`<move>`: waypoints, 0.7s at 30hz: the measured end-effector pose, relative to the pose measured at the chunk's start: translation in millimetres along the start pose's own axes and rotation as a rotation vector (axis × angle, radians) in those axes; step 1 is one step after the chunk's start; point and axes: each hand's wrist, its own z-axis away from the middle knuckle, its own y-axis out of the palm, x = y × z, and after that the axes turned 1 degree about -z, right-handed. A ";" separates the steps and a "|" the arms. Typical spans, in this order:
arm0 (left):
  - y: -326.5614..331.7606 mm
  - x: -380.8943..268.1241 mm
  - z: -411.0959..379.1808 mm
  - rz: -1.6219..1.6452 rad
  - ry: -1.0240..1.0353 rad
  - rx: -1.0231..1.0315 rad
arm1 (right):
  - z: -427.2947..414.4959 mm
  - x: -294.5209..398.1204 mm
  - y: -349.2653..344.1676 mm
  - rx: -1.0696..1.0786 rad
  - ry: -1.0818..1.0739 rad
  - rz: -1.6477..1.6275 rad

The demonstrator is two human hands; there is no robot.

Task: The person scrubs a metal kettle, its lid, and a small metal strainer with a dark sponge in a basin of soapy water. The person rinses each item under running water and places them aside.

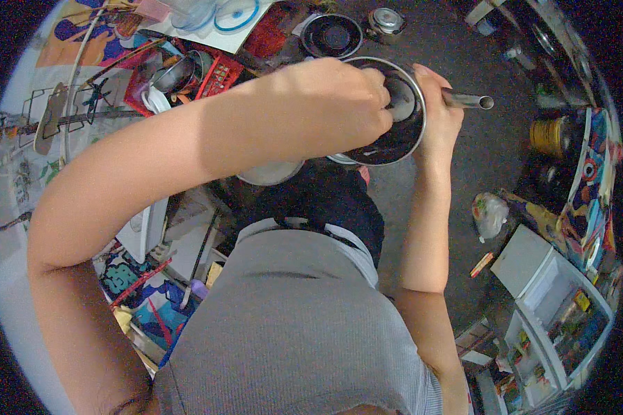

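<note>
A dark pan (366, 155) with a bright metal rim is in front of me, its dark inside facing up towards the camera. My right hand (438, 111) grips it at its right side, where a metal tube handle (470, 99) sticks out to the right. Across the pan's left part reaches my left hand (342, 101), its fingers curled down into the pan. Whether those fingers hold anything is hidden by the back of the hand. A pale round patch shows inside the pan beside the fingertips. Under my left forearm, part of a pale round vessel (272, 174) can be seen.
A red plastic basket (220, 75) with metal cookware is beyond my left forearm. Blue-rimmed clear lids (236, 15) lie on a white surface. A black round pan (332, 35) and a metal pot (387, 21) are farther off. An open refrigerator (566, 316) stands lower right.
</note>
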 end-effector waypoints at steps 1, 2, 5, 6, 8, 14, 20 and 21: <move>5.3 0.1 -5.1 -0.018 0.007 0.007 | 0.6 0.0 2.0 0.018 -0.017 0.013; 10.8 0.1 -10.0 -0.036 0.013 0.014 | 1.5 -1.0 3.4 0.038 -0.035 0.017; 45.0 11.6 -22.0 -0.023 -0.026 0.147 | 8.7 7.4 16.2 0.035 -0.077 0.116; 55.1 15.2 -33.5 -0.017 -0.024 0.201 | 5.8 6.3 12.1 0.009 -0.094 0.145; 72.8 19.7 -49.4 0.004 -0.047 0.319 | 0.9 6.5 6.8 0.000 -0.134 0.217; 34.2 12.4 -50.9 0.056 0.098 0.479 | 1.2 -3.9 10.0 0.057 -0.165 0.063; 33.2 0.4 -53.9 0.249 -0.080 0.256 | -1.8 -6.5 10.9 0.055 -0.192 0.008; 44.7 1.2 -61.4 0.295 -0.092 0.203 | -1.8 -9.7 14.2 0.077 -0.197 0.020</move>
